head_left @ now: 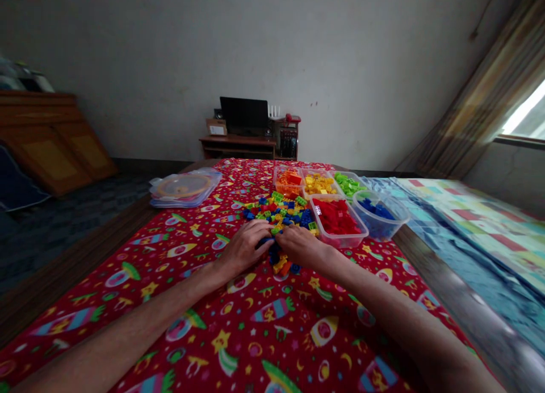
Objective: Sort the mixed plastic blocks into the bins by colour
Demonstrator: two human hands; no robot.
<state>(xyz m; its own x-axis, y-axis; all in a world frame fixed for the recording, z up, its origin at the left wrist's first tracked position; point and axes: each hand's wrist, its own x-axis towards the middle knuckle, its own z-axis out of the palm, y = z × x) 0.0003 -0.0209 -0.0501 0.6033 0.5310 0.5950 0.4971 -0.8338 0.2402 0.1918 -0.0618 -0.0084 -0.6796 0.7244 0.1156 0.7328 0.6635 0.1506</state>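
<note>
A loose heap of mixed coloured bricks (279, 210) lies on the red patterned tablecloth (264, 319). My left hand (244, 246) and my right hand (303, 246) rest side by side at the near edge of the heap, fingertips meeting over a few small bricks. Whether either hand grips a brick is hidden by the fingers. Beyond the heap stand clear tubs sorted by colour: orange (288, 182), yellow (319, 184), green (349, 183), red (338, 218) and a round one with blue bricks (378, 212).
A stack of clear lids (184, 188) lies at the table's far left. A patterned bed cover (481, 228) runs along the right. A low desk with a dark screen (244, 116) stands at the back wall, a wooden cabinet (51, 137) at the left.
</note>
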